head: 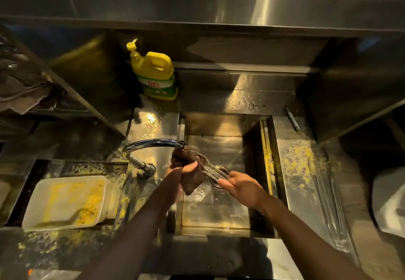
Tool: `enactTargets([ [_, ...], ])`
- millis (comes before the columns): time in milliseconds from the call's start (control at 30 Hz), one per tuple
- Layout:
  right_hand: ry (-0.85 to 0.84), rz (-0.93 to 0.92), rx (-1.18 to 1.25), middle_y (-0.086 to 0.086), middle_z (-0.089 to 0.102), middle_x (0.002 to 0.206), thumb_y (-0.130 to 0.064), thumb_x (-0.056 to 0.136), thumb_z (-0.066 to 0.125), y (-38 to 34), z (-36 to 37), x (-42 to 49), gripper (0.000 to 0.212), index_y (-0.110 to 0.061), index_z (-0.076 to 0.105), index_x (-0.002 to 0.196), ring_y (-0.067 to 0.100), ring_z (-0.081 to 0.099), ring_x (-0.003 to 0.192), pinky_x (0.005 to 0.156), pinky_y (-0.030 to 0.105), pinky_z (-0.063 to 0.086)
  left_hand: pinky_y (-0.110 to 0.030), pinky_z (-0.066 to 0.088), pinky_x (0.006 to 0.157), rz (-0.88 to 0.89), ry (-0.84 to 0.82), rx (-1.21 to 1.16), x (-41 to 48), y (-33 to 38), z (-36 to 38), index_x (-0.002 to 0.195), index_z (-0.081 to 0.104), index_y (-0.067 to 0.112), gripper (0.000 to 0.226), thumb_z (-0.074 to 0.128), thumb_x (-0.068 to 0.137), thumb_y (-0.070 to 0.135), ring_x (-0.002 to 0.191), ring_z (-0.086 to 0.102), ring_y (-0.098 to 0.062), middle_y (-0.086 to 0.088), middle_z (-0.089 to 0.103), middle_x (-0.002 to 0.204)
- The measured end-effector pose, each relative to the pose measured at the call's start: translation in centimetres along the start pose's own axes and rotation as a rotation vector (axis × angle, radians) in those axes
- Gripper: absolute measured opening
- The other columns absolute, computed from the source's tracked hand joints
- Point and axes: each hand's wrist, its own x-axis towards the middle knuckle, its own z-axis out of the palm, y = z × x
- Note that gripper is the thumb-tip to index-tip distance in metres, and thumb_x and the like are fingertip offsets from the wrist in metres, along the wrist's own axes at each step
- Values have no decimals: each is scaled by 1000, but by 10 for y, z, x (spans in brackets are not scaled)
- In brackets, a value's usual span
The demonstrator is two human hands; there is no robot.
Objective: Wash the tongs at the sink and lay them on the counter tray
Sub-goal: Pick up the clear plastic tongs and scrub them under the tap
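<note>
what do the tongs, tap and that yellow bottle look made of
Tongs: likely polished steel, silvery with bright glints. Tap: chromed metal, mirror-like highlights along its curve. Bottle: glossy yellow plastic, moulded handle and printed label.

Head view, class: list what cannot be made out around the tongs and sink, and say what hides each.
- Tongs tips: covered by the dark cloth in the left hand.
- Tongs' handle end: hidden inside the right hand.
- Drain: partly behind tongs and fingers.
- Water flow from the tap: blurred, hidden by cloth.
</note>
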Motion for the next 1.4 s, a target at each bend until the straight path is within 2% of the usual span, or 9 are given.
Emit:
enactTargets([
  [167, 4, -49, 168, 10, 52, 93, -35, 108, 40, -31, 19, -2, 42, -4, 68, 99, 25, 54, 89, 81, 33, 40, -35, 59, 63, -43, 54, -133, -1, -12, 23, 109, 67, -3, 27, 61, 93, 17, 82, 71, -31, -20, 73, 99],
  [333, -21, 36, 257, 1, 54, 89, -56, 101, 44, -18, 3, 0, 52, -12, 67, 85, 15, 55, 77, 72, 34, 45, -29, 55, 61, 6, 90, -176, 5, -5, 15, 99, 63, 6, 11, 56, 92, 12, 64, 69, -17, -5, 70, 75],
  [533, -24, 90, 332, 5, 60, 89, -58, 99, 46, -23, 5, 8, 41, -23, 62, 88, 17, 57, 79, 74, 35, 47, -42, 57, 77, 16, 43, -25, 7, 8, 17, 113, 64, 0, 31, 68, 85, 12, 92, 70, -30, -20, 68, 105],
  [733, -167, 28, -181, 0, 61, 129, -71, 94, 39, 3, -32, 12, 63, -19, 74, 87, 16, 62, 99, 91, 32, 51, -41, 61, 68, 101, 125, 192, 0, 12, 0, 101, 66, -1, 18, 69, 84, 4, 84, 70, -33, -15, 72, 91],
  [867, -131, -17, -279, -1, 64, 117, -92, 77, 21, 0, -47, 12, 88, -20, 72, 78, 17, 62, 94, 88, 35, 52, -48, 58, 82, 59, 103, 274, 0, 9, -11, 119, 61, -4, 39, 73, 82, 5, 98, 67, -35, -21, 68, 111],
  [967, -174, -36, -234, -1, 60, 118, -71, 95, 35, -3, -33, 17, 67, -16, 69, 77, 21, 61, 100, 93, 35, 49, -44, 55, 83, -12, 203, 96, 3, 6, -13, 119, 62, -2, 39, 73, 82, 8, 103, 65, -35, -21, 67, 115],
  [1133, -164, -81, -322, 2, 64, 128, -71, 93, 36, 16, -35, 14, 64, -20, 74, 84, 17, 60, 117, 99, 34, 48, -29, 60, 60, 139, 239, 406, -4, 10, -9, 89, 68, 11, 14, 74, 80, 1, 81, 72, -25, -2, 76, 77],
  [1233, -93, -84, -295, 1, 67, 121, -67, 95, 40, 24, -42, 8, 56, -25, 68, 72, 13, 53, 128, 101, 34, 46, -37, 59, 72, 163, 328, 214, -1, 9, -6, 97, 68, 6, 16, 71, 82, 1, 85, 70, -30, -9, 74, 85],
  [1400, 96, -80, 131, -6, 56, 88, -74, 90, 35, 20, -23, -13, 55, -32, 61, 66, 9, 57, 76, 75, 39, 51, -33, 57, 57, 11, 291, -121, -5, 10, -2, 88, 63, 0, 16, 48, 91, 3, 67, 66, -26, -16, 64, 81],
])
